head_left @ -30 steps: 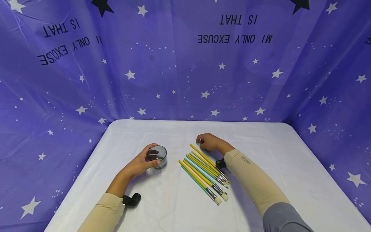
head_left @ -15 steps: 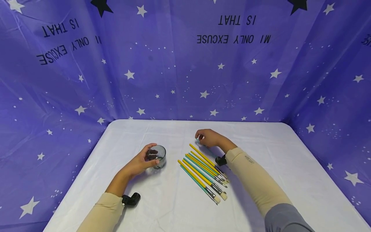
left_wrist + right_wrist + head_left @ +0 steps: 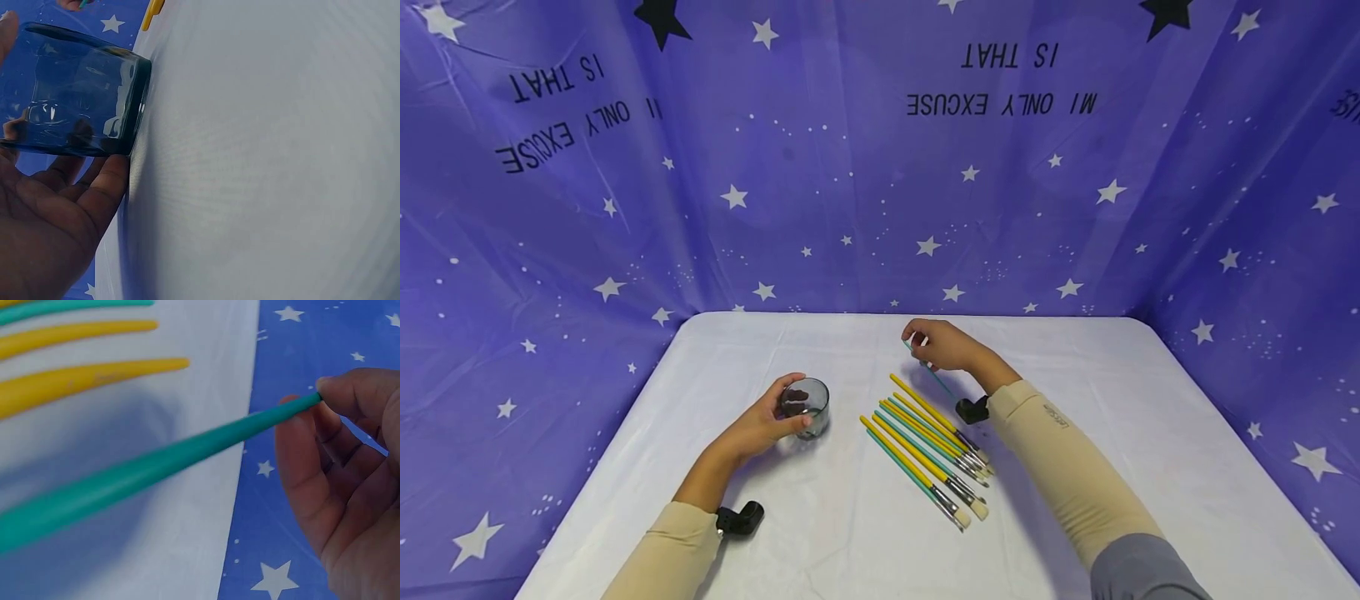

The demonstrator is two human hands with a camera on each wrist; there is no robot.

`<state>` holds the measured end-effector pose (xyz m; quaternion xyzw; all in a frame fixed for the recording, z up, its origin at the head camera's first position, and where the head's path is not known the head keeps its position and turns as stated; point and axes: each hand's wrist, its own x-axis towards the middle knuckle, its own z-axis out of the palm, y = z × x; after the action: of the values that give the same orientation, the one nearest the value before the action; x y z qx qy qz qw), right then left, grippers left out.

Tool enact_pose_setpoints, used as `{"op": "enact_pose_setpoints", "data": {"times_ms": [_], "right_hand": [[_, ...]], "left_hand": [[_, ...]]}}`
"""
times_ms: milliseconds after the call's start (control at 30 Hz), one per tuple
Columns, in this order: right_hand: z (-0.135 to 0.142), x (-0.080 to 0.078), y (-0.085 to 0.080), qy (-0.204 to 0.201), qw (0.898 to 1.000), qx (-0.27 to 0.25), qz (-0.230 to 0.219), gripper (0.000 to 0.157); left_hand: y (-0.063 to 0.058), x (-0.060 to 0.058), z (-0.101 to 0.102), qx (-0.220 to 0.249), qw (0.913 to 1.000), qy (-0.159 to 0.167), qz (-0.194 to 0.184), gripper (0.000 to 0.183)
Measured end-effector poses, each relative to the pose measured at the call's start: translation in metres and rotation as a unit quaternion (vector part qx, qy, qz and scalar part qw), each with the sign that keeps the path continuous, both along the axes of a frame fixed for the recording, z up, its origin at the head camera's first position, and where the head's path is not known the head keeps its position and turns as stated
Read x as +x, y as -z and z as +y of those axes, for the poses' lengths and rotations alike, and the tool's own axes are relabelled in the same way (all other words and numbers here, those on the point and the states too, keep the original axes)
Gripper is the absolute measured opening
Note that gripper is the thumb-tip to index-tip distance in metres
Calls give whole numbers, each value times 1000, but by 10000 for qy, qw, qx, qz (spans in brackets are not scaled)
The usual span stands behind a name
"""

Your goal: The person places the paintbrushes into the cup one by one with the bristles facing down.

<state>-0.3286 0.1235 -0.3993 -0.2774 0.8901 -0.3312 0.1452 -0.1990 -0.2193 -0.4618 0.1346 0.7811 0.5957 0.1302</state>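
Change over the last second: right hand point(image 3: 946, 345) has come up and away from the desk point(image 3: 820, 533), bringing the handle tip of one green brush point(image 3: 137, 472) with it. Thumb and finger pinch that brush at the thin end of its handle; it slants down toward the wrist camera point(image 3: 972, 409). Bristle end is hidden there, so can't tell if it's off the surface.

Other brushes point(image 3: 921, 432), yellow and green, lie fanned side by side with bristles toward the person; no visible shift. Left hand point(image 3: 767, 423) hasn't moved noticeably: fingers and thumb wrapped around the glass point(image 3: 817, 404), left of the brushes, mouth up. Can't tell if its base sits fully flat.

Hands are well apart, each on its own item. My read: this brush is now separated from the group, but the tip-only grip leaves it free to swing. Glass looks steady.
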Motion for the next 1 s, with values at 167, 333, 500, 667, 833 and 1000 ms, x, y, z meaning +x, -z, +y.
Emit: {"op": "enact_pose_setpoints", "data": {"times_ms": [167,333,500,667,833,1000], "right_hand": [[-1,1,-5,107,9976,-601,-338,21],[-1,2,-9,259,9887,-1298,-707,21],[-6,2,-13,316,9849,-1561,-685,21],[-14,4,-19,365,9794,-1890,-615,20],[-21,8,-18,394,9728,-2203,-598,19],[-24,14,-19,391,9681,-2404,-592,19]], "left_hand": [[1,0,0,16,10000,-8,-7,78],[1,0,0,14,10000,-4,-6,78],[0,0,-1,-4,10000,-71,0,79],[-2,-2,-1,0,9999,-108,32,80],[0,0,-1,-42,9999,-73,71,80],[1,0,1,-35,9999,-31,89,78]]}}
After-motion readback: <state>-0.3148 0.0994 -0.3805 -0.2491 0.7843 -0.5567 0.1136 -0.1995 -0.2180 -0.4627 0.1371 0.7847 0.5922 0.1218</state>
